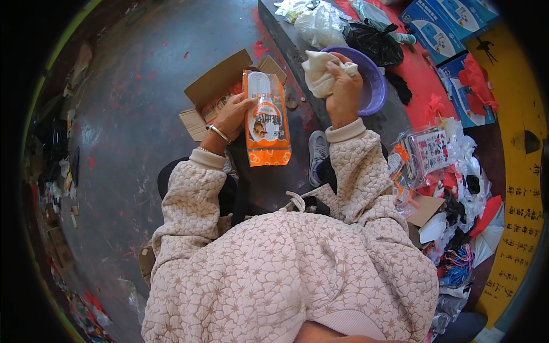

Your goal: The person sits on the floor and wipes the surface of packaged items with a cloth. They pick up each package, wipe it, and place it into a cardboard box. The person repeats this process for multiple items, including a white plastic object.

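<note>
My left hand (233, 115) grips the left edge of an orange and clear plastic packet (268, 124). White insoles show through its window, and printed writing covers part of the front. In my right hand (344, 92) is a crumpled cream cloth (319, 77), bunched between thumb and fingers. That hand is over the near-left rim of a purple plastic basin (378, 85). Behind the packet, an open cardboard box (214, 83) sits on the floor with more orange packets (219, 105) in it, partly hidden by my left hand and the packet.
A dark raised ledge (296, 55) with a red covering (422, 94) carries clear plastic bags (319, 25) and a black plastic bag (373, 40). Blue printed boxes (433, 32) stand at the upper right. Mixed packets and wrappings (429, 154) are heaped at my right. My shoe (318, 156) rests beside the ledge.
</note>
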A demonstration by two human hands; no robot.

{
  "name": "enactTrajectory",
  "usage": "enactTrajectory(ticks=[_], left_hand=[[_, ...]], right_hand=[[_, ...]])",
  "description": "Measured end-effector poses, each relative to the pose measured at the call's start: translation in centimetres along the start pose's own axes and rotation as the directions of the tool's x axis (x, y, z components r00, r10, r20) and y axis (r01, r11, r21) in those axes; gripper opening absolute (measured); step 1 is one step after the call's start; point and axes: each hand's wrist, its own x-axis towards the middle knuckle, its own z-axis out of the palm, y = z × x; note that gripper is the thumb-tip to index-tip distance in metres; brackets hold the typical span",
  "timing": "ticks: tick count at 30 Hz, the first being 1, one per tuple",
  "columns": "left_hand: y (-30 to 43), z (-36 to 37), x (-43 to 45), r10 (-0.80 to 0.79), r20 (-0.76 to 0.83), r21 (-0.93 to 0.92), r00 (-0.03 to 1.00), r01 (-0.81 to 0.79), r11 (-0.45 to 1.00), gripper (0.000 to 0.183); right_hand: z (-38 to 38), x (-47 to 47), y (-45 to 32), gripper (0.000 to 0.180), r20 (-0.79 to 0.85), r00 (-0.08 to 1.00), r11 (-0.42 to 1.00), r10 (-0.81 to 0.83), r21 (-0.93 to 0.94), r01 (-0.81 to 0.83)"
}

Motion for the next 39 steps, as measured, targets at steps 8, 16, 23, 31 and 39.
enactTrajectory(ticks=[8,16,23,31,39], left_hand=[[0.0,-1.2,0.1,0.069,0.089,-0.241,0.994,-0.046,0.969,0.024],[2.2,-1.5,-0.8,0.100,-0.032,-0.213,0.994,-0.104,0.971,0.023],[1.4,-1.7,-0.5,0.047,-0.011,-0.138,0.999,-0.048,0.989,0.026],[-0.3,0.2,-0.1,0.004,0.169,-0.240,0.986,0.037,0.970,0.031],[-0.2,0.5,0.0,0.113,0.171,-0.378,0.979,-0.040,0.925,0.031]], right_hand=[[1.7,-5.5,3.9,0.027,0.693,0.719,0.693,-0.059,-0.490,0.529],[-2.4,0.7,2.3,0.032,0.184,0.774,0.708,0.606,0.319,-0.630],[-1.8,0.7,1.4,0.042,0.427,0.791,0.764,0.439,0.286,-0.578],[1.7,-4.7,2.4,0.074,0.842,0.459,0.326,0.284,-0.535,0.780],[2.4,-3.7,1.2,0.065,0.569,0.805,0.863,0.166,-0.479,0.160]])
